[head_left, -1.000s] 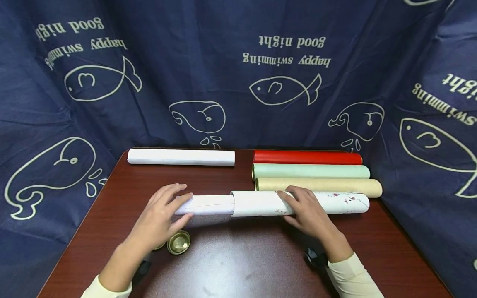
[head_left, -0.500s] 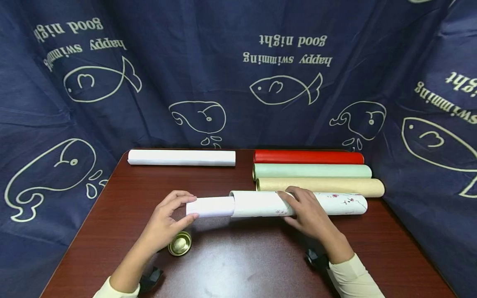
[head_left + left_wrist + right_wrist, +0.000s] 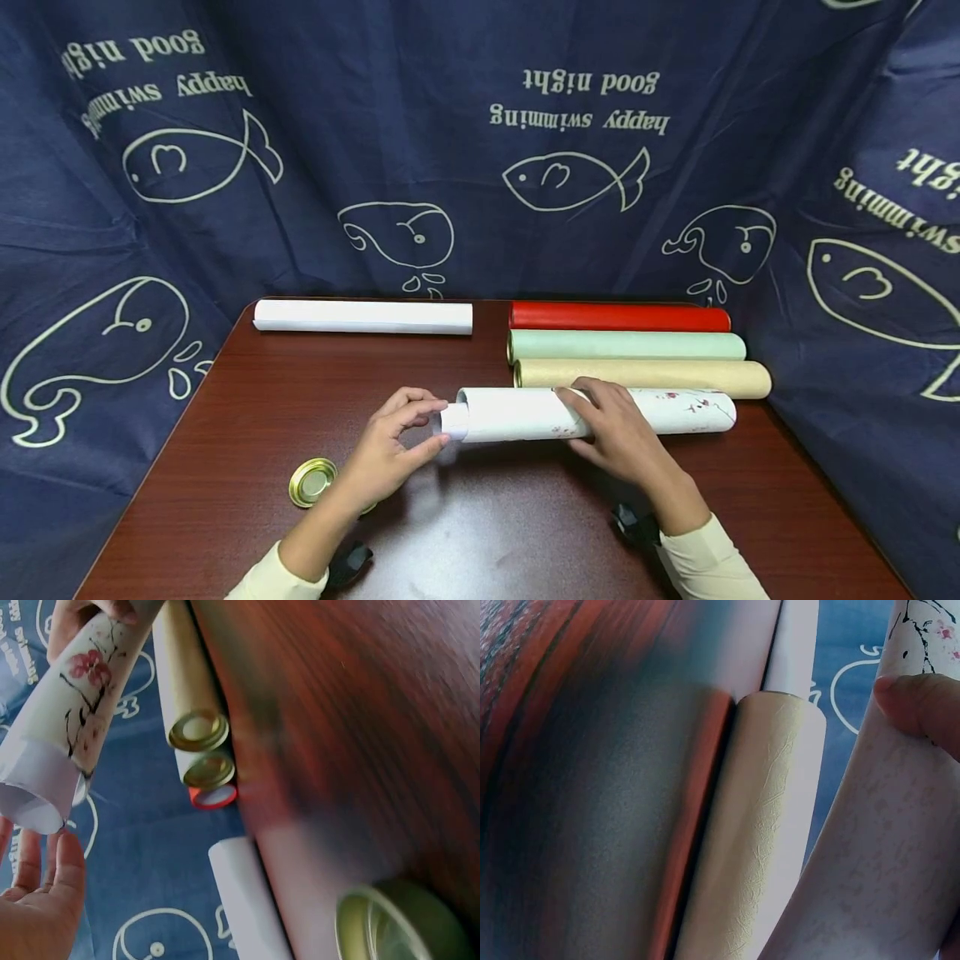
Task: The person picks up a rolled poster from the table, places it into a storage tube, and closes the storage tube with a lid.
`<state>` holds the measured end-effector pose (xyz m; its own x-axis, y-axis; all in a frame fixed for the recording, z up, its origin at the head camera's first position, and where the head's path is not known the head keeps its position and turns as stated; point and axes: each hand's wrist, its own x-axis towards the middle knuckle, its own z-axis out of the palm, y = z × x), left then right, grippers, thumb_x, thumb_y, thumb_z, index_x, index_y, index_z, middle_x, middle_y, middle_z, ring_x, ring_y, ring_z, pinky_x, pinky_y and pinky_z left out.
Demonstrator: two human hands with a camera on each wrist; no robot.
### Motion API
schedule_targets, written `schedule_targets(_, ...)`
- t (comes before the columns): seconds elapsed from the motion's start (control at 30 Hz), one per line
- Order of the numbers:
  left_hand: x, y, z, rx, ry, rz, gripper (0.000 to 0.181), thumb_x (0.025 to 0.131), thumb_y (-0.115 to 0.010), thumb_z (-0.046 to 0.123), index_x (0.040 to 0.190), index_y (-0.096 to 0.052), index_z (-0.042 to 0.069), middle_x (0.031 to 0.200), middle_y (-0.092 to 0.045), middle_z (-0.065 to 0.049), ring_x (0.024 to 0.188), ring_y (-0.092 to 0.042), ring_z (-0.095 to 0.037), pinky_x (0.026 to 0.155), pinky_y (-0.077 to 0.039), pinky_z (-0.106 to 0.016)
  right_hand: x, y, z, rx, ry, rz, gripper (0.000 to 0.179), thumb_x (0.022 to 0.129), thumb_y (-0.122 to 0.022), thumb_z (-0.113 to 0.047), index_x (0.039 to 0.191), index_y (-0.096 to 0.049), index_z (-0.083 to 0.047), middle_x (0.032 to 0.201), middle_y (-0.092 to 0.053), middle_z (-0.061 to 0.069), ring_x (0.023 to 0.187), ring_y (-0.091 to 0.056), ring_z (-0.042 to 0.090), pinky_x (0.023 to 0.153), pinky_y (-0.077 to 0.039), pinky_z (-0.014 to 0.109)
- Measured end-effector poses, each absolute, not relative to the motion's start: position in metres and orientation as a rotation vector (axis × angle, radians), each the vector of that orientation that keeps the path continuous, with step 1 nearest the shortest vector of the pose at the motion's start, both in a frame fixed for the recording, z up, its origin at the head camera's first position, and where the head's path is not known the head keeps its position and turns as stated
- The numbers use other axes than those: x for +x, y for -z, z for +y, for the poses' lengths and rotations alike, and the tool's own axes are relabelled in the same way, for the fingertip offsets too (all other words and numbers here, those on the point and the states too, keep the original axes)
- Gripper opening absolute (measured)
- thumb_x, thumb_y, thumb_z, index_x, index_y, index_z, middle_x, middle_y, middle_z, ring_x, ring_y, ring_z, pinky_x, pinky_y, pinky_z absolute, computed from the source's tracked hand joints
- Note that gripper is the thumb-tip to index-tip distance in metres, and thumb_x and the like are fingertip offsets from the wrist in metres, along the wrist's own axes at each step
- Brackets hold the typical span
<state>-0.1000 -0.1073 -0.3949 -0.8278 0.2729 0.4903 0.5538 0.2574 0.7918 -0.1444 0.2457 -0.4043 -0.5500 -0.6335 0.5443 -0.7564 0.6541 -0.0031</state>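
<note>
A white mailing tube (image 3: pixel 517 414) with a red blossom print lies across the middle of the table. A white paper roll (image 3: pixel 453 422) sits mostly inside its left mouth, with only a short end sticking out. My left hand (image 3: pixel 397 442) pinches that end between thumb and fingers; the left wrist view shows the fingertips at the rim of the hollow roll. Around the tube's middle, my right hand (image 3: pixel 618 425) grips from above, and its thumb (image 3: pixel 926 705) presses on the printed surface in the right wrist view.
Beyond the tube lie a cream tube (image 3: pixel 675 377), a mint tube (image 3: pixel 630 344) and a red tube (image 3: pixel 618 317). Another white paper roll (image 3: pixel 363 317) rests at the back left. A gold metal lid (image 3: pixel 312 482) lies by my left forearm, which mostly covers a second one.
My left hand has moved right, sliding the paper roll deeper into the tube until only a short end shows. The right hand has stayed on the tube.
</note>
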Motion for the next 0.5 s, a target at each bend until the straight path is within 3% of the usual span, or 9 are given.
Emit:
schedule_targets(0.13,-0.100,0.396,-0.098,-0.805,1.618,-2.305,0.041,0.084,-0.080,0.011,0.123,-0.066,0.009,0.118,-0.063,-0.002,0.108,-0.060,-0.023,0.086,-0.055,-0.039,-0.143,0.403,0.245,1.084,-0.318,-2.371,0.077,0.062,-0.091,-0.021,0.130,-0.057,-0.011,0.119,-0.056,0.017,0.103,-0.056,0.036,0.090,-0.044,0.053)
schedule_targets(0.37,-0.098,0.396,-0.091,-0.857,1.680,-2.381,0.057,0.089,-0.076,0.013,0.138,-0.048,0.007,0.128,-0.064,-0.007,0.104,-0.061,-0.025,0.079,-0.051,-0.033,-0.142,0.403,0.243,1.085,-0.321,-2.367,0.078,0.061,-0.091,-0.020,0.131,-0.057,-0.011,0.119,-0.056,0.017,0.103,-0.056,0.037,0.090,-0.044,0.053)
schedule_targets(0.5,-0.095,0.396,-0.104,-0.856,1.582,-2.438,0.059,0.089,-0.076,0.016,0.140,-0.048,0.008,0.129,-0.064,-0.003,0.109,-0.059,-0.024,0.080,-0.051,-0.032,-0.141,0.404,0.244,1.078,-0.314,-2.381,0.078,0.062,-0.091,-0.021,0.131,-0.057,-0.011,0.119,-0.056,0.017,0.104,-0.056,0.037,0.091,-0.044,0.053)
